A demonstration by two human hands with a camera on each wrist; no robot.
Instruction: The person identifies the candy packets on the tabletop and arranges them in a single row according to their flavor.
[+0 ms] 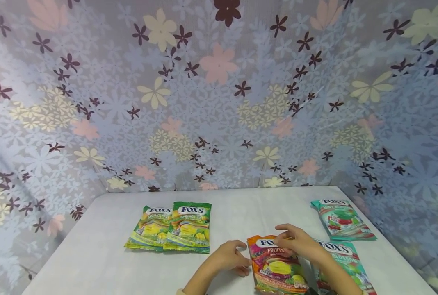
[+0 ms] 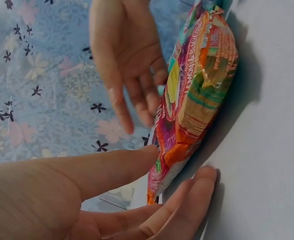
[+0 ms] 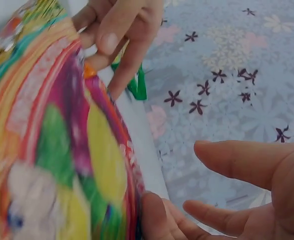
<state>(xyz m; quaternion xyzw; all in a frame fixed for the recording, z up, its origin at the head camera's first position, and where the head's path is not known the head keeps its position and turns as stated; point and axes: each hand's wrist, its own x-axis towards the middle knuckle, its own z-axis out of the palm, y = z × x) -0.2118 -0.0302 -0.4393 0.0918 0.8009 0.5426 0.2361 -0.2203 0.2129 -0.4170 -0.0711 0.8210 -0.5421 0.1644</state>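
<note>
At the near edge of the desk [image 1: 93, 254] we are working on an orange candy bag [image 1: 276, 266], which is lying flat just right of the middle, its printed face up and its top end pointing toward the far edge. Our left hand [image 1: 231, 257] is resting at the bag's left side; the fingers are lying nearly straight and relaxed, fingertips [image 2: 204, 175] touching the desk right against the bag's edge, thumb reaching toward the bag's face, gripping nothing. Our right hand [image 1: 296, 241] is hovering over the bag's top end with the fingers loosely spread; whether they are touching the bag we cannot tell, and nothing is being pinched between them. Just to the right of the orange bag, a teal candy bag [image 1: 342, 262] is lying partly under our right forearm. Farther back, near the right edge, another teal bag [image 1: 341, 219] is lying by itself. Toward the left, two green candy bags [image 1: 171, 227] are lying side by side, one overlapping the other. Behind the far edge, a flowered backdrop [image 1: 219, 82] is hanging.
</note>
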